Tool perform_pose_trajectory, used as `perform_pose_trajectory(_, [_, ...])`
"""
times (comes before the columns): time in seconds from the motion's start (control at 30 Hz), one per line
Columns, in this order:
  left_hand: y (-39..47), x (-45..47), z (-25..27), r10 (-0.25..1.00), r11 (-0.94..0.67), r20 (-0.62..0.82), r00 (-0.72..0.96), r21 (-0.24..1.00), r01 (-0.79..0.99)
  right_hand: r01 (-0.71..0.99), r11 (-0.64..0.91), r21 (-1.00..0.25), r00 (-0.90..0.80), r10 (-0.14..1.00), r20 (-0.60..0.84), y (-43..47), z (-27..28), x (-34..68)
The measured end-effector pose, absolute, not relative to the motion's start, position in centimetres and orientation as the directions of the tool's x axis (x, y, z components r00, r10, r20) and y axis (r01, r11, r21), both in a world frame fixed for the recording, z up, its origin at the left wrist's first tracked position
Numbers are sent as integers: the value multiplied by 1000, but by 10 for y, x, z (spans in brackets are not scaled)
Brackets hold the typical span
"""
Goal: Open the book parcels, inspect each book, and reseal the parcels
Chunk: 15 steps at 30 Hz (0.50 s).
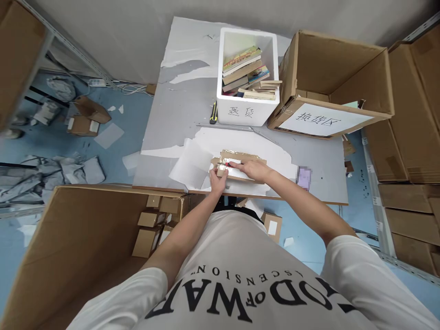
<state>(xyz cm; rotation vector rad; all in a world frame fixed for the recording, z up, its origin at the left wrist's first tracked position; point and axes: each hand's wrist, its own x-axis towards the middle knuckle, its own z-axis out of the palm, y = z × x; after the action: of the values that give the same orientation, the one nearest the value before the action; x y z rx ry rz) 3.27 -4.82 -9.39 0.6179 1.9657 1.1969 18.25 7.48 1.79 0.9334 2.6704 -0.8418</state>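
Observation:
A small flat cardboard box with a white label and shiny clear tape lies on the table near its front edge. My left hand grips the box's left end, thumb on top and fingers at the side. Over the top of the box, my right hand is closed with its index finger reaching left. Something small and red shows by that fingertip; I cannot make out what it is. White paper lies under and to the left of the box.
A white foam box of books stands behind, beside a large open carton with a handwritten sign. A yellow-and-black box cutter lies by the foam box. At lower left, a big carton holds several small boxes.

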Motion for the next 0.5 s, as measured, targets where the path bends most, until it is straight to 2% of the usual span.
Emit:
perform_pose_trajectory(0.17, [-48, 37, -88, 692, 473, -329, -643, 879, 60, 633, 662, -402, -774, 531, -345, 73, 23, 185])
perform_pose_trajectory(0.3, [-46, 40, -88, 673, 500, -337, -658, 863, 69, 672, 656, -344, -735, 533, -420, 64, 30, 196])
perform_pose_trajectory(0.5, [-46, 40, -90, 653, 516, -359, -667, 855, 45, 630, 775, -42, -671, 517, -532, 55, 54, 216])
